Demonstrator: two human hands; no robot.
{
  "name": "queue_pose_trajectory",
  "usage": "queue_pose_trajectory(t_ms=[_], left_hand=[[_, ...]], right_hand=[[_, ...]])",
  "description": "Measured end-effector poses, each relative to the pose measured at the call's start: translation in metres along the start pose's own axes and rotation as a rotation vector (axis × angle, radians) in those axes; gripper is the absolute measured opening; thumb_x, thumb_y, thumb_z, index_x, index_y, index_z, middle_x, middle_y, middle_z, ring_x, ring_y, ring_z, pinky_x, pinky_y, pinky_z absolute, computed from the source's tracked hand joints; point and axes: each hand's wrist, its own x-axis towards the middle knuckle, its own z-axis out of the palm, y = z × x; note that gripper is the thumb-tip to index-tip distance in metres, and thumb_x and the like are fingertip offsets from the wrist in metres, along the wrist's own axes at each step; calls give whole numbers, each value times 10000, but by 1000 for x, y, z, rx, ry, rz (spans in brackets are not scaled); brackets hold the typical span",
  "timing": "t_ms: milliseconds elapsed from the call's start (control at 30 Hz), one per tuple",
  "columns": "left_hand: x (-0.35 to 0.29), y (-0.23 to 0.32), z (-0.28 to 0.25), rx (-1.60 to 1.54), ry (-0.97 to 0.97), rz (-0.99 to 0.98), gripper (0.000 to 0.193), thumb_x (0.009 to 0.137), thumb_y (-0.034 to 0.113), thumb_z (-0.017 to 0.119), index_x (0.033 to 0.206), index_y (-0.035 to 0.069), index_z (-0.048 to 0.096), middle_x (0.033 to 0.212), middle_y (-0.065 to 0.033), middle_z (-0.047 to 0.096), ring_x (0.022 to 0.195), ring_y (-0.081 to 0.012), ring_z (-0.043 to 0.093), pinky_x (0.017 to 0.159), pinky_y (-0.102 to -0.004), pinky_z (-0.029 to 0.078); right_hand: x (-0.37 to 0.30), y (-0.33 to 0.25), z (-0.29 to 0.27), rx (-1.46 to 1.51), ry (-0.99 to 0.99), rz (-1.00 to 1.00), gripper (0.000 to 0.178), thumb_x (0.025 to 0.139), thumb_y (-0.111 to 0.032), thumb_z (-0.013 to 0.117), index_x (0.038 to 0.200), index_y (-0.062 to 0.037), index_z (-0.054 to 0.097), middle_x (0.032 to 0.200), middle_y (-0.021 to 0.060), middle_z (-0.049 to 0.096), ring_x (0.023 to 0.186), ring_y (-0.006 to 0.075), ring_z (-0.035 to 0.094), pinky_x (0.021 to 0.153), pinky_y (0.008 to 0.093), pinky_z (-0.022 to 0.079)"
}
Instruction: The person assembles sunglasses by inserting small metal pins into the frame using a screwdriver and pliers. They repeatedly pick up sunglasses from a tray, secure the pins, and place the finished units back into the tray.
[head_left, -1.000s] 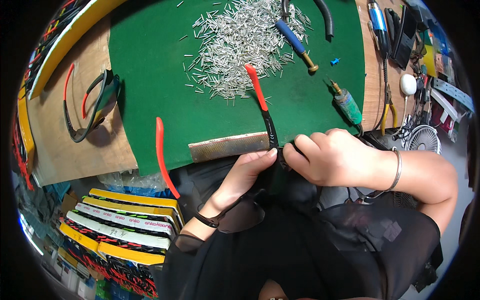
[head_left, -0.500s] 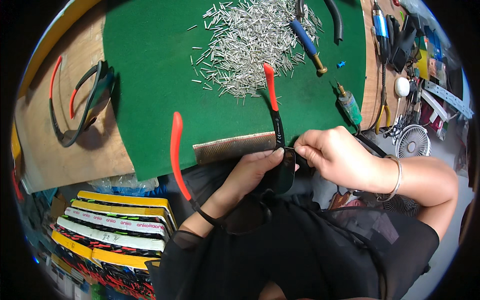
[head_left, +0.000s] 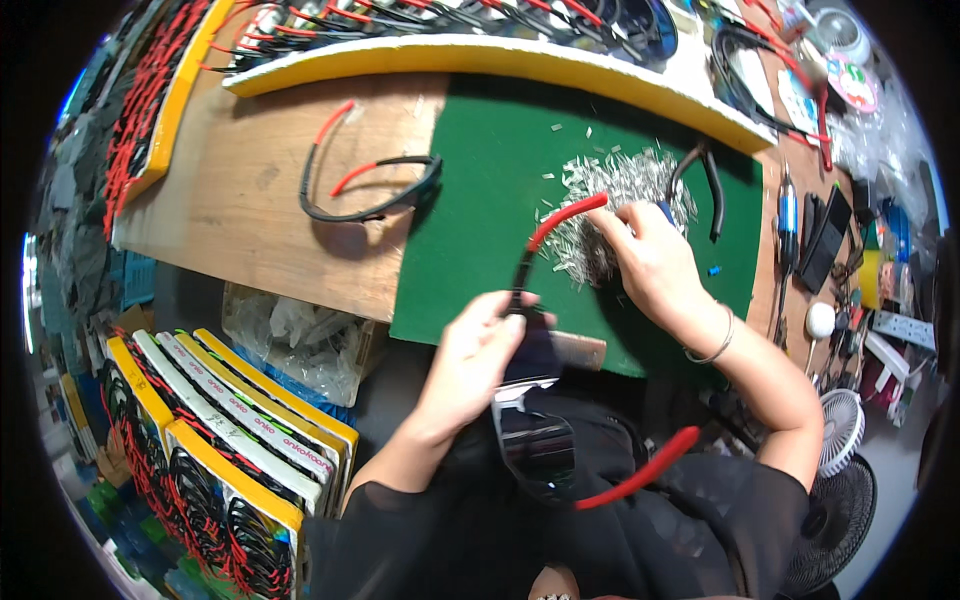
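My left hand [head_left: 470, 360] is closed on a pair of dark sunglasses [head_left: 540, 445] with red-tipped temples, gripping it near one hinge. One temple points up toward the far side; the other reaches right, across my front. My right hand [head_left: 655, 265] is over a pile of small silver metal pins [head_left: 575, 235], thumb and fingers drawn together at the pile. Whether a pin sits between them is too small to make out. Part of a blue tool handle [head_left: 665, 210] shows behind that hand. Beneath both is a green mat [head_left: 470, 230].
Another pair of red-tipped glasses [head_left: 372, 208] rests on the wooden table at left. A yellow-edged foam tray [head_left: 480, 55] of glasses runs along the back. Black-handled pliers [head_left: 716, 195] and a blue pen-shaped tool [head_left: 787, 215] lie right. Stacked trays [head_left: 240, 400] stand lower left.
My right hand has left the sunglasses and moved out to the pins. My left hand has turned the sunglasses and shifted. The view has swung, bringing the back tray into sight.
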Motion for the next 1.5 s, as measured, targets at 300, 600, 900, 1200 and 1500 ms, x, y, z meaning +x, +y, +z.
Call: queue_pose_trajectory(t_ms=[300, 600, 900, 1200, 1500], left_hand=[[-46, 61, -114, 184, 627, 480, 329, 894, 30, 415, 1221, -13, 414, 1031, -122, 580, 867, -137, 587, 759, -261, 496], [-61, 61, -158, 320, 782, 429, 324, 883, 12, 402, 1204, -28, 429, 952, -95, 607, 855, -129, 581, 761, -245, 469], [28, 122, -163, 1295, 944, 285, 401, 842, 235, 477, 1142, -30, 498, 1000, -249, 593, 964, -372, 566, 851, -393, 422], [-9, 27, 24, 251, -93, 226, 723, 853, 395, 555, 1348, 0, 207, 1189, -154, 469, 997, -202, 554, 708, -281, 522], [6, 9, 52, 151, -61, 16, 331, 912, 79, 422, 1218, 5, 318, 1037, -107, 514, 821, -142, 610, 575, -230, 548]], right_hand=[[84, -56, 3, 209, 160, -326, 292, 708, -65, 567, 999, -91, 552, 1042, 126, 509, 889, 288, 519, 721, 351, 476], [90, -40, 0, 465, 143, -251, 174, 733, -118, 659, 803, -33, 525, 897, 143, 555, 761, 325, 582, 629, 364, 496], [-23, -32, -58, 445, 404, 16, 248, 616, 56, 711, 822, -23, 598, 1055, 170, 526, 666, 171, 570, 570, 273, 478], [-36, -41, -22, 238, 551, -249, 219, 651, -7, 672, 863, 16, 623, 1002, 176, 560, 817, 274, 597, 633, 311, 507], [-72, -29, -58, 897, 119, 234, 523, 717, -155, 710, 1168, -6, 491, 1042, 111, 548, 834, 184, 550, 673, 267, 444]])
